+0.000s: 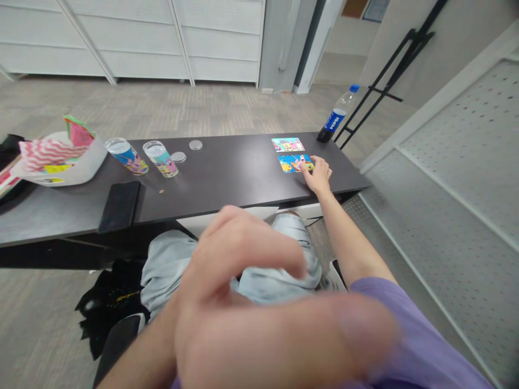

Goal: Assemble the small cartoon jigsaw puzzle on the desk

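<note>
Right hand (320,176), fingers spread, on the near card (288,164) toward the right edge of the tabletop (227,175), another card (287,144) just beyond, and here's the left hand (205,302), up close, thumb and finger parted

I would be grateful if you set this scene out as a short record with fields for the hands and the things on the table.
Left hand: near the camera, blurred, thumb and finger apart
Right hand: fingers spread at the right part of the nearer card
Farther card: just beyond the nearer one
Bottle: blue cap, Pepsi label, right end of the dark table
Cups: two, cartoon-printed, first cup, second cup
Basket: white, left of the cups, filled
</note>
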Tool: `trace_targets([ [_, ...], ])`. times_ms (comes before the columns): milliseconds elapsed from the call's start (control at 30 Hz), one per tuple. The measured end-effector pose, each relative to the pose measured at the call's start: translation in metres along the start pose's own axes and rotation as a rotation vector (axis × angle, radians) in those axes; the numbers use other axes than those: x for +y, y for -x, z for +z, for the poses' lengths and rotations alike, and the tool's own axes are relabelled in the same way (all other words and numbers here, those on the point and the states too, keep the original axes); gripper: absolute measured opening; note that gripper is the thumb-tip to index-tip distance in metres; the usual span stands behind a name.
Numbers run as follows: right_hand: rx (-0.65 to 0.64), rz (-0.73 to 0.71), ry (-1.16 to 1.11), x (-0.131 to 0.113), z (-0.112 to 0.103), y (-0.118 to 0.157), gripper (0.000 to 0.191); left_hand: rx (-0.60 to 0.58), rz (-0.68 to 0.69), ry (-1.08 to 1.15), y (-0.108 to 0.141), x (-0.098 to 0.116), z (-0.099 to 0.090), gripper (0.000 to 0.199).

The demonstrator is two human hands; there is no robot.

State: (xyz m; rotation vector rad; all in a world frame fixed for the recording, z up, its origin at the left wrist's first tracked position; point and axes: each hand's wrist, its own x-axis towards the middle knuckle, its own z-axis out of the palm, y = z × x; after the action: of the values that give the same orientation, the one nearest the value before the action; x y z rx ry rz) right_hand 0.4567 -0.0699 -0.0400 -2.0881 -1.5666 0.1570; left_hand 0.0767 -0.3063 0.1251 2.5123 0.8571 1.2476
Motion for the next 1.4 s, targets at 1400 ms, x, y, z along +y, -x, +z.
trace_targets([
  [1400, -0.366, -0.325, 0.188, -0.160, 0.094, -0.026, 0.116, -0.405, -0.692, -0.309, 0.017, -0.279, 0.037, 0.082],
])
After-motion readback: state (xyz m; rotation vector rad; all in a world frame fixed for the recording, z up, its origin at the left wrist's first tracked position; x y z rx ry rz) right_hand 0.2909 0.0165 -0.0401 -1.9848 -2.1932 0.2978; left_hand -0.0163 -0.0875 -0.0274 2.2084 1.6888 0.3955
